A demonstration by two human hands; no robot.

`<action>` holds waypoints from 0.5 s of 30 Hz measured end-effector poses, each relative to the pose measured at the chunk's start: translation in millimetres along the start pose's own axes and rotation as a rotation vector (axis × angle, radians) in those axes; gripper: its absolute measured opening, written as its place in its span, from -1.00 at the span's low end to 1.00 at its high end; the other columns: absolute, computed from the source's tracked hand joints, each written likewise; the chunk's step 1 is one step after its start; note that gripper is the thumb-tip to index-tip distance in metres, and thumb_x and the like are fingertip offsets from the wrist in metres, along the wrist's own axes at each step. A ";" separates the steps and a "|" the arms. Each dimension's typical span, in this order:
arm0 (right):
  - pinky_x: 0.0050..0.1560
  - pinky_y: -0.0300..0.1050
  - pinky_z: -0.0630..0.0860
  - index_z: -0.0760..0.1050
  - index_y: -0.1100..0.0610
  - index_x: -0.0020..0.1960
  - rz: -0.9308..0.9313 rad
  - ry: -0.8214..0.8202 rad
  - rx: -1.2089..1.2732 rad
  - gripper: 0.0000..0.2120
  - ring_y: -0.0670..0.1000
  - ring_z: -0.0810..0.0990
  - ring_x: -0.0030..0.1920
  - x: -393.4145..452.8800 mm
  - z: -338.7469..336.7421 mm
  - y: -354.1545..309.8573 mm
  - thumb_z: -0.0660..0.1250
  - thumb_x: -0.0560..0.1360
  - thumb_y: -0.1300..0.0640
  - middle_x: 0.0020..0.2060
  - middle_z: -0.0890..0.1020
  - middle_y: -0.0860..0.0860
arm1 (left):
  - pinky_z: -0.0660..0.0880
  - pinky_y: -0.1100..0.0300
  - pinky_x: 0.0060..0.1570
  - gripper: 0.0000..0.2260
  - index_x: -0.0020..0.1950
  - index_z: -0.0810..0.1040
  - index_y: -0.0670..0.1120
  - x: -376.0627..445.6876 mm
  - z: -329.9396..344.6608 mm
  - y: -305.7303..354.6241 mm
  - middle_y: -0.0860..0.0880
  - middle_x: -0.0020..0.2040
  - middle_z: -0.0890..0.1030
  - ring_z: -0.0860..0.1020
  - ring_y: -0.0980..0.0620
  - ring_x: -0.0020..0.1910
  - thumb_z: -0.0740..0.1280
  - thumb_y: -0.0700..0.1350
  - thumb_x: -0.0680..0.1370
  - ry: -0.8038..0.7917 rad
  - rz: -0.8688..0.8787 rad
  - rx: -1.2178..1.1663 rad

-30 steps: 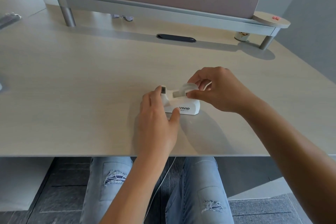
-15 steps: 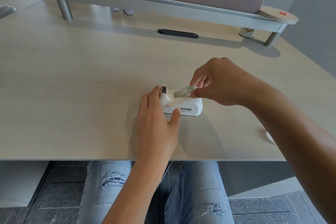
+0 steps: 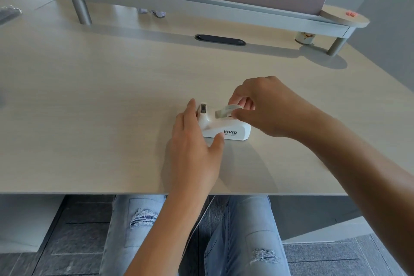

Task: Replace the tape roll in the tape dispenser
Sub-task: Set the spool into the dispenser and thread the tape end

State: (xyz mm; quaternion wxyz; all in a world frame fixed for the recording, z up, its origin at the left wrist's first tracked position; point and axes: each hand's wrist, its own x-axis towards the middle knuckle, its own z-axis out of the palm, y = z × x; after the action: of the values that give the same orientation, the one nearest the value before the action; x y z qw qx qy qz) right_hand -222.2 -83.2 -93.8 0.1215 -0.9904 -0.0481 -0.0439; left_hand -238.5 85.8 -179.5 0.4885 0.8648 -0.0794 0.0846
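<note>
The white tape dispenser (image 3: 225,126) sits on the pale desk (image 3: 100,96), near its front edge, with the dark cutter end pointing left. In the cradle at the dispenser's right end sits the tape roll (image 3: 226,111), translucent and tilted up, pinched by the right hand (image 3: 266,107) between thumb and fingertips. At the dispenser's left end the left hand (image 3: 195,148) braces it, fingers against the cutter end and thumb against the front wall: a loose steadying hold, not a clench.

The light dispenser could, I judge, skid or tip if the right hand pulls while the left hand's brace slackens; fingers near the cutter could catch its teeth.

The right hand hides most of the roll and the cradle, so I cannot tell whether the roll is seated or lifted free, or whether a hub is inside it. No spare roll is identifiable.
</note>
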 end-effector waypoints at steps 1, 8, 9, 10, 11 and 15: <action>-0.02 -0.18 0.57 0.71 0.05 0.13 -0.003 0.041 0.061 -0.83 -0.11 0.60 -0.13 -4.1 3.7 3.4 0.46 0.55 0.12 -0.12 0.66 -0.11 | 0.54 -0.08 0.20 -0.29 0.62 0.19 0.08 -0.4 0.3 0.0 0.09 0.48 0.43 0.51 -0.05 0.35 0.46 0.00 0.54 0.000 0.013 0.006; 0.12 -0.11 0.67 0.71 0.11 0.12 0.073 0.254 0.620 -0.76 0.01 0.71 -0.06 -22.1 29.3 31.1 0.58 0.47 0.26 -0.03 0.74 0.04 | 0.50 -0.08 0.26 -0.65 0.27 0.61 -0.17 8.0 10.8 8.7 -0.10 0.20 0.63 0.52 -0.15 0.26 0.44 -0.23 0.49 0.206 0.322 0.029; 0.11 -0.11 0.67 0.71 0.09 0.09 0.086 0.268 0.649 -0.77 0.01 0.71 -0.07 -22.5 31.3 33.0 0.60 0.46 0.24 -0.04 0.73 0.03 | 0.51 -0.10 0.21 -0.72 0.20 0.65 -0.15 11.1 12.9 11.5 -0.08 0.12 0.67 0.55 -0.16 0.20 0.43 -0.22 0.48 0.200 0.352 0.055; 0.08 -0.11 0.68 0.71 0.08 0.05 0.100 0.280 0.666 -0.79 0.01 0.71 -0.08 -22.7 32.5 34.4 0.61 0.45 0.21 -0.05 0.73 0.03 | 0.50 -0.10 0.17 -0.75 0.15 0.68 -0.13 13.8 14.8 15.1 -0.05 0.06 0.69 0.57 -0.16 0.15 0.42 -0.21 0.48 0.192 0.366 0.090; 0.04 -0.11 0.68 0.71 0.08 0.01 0.112 0.287 0.673 -0.82 0.03 0.71 -0.10 -22.6 33.9 35.6 0.63 0.44 0.17 -0.07 0.73 0.03 | 0.48 -0.08 0.14 -0.78 0.11 0.70 -0.10 16.1 16.5 18.2 -0.02 0.03 0.70 0.58 -0.16 0.12 0.42 -0.19 0.48 0.184 0.364 0.124; -0.12 -0.04 0.63 0.74 0.13 -0.09 0.098 0.284 0.723 -0.87 0.17 0.71 -0.18 -21.9 38.1 41.8 0.63 0.44 0.10 -0.21 0.76 0.09 | 0.45 -0.08 0.13 -0.85 0.04 0.72 -0.04 24.1 18.3 25.6 0.03 -0.02 0.72 0.60 -0.12 0.06 0.43 -0.13 0.50 0.172 0.318 0.186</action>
State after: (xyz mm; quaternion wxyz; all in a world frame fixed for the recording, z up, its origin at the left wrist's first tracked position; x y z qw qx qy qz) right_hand -236.6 -116.1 -142.6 0.4702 -0.8689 0.0041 -0.1548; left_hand -219.4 55.8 -162.2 0.3920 0.8723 -0.1650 0.2411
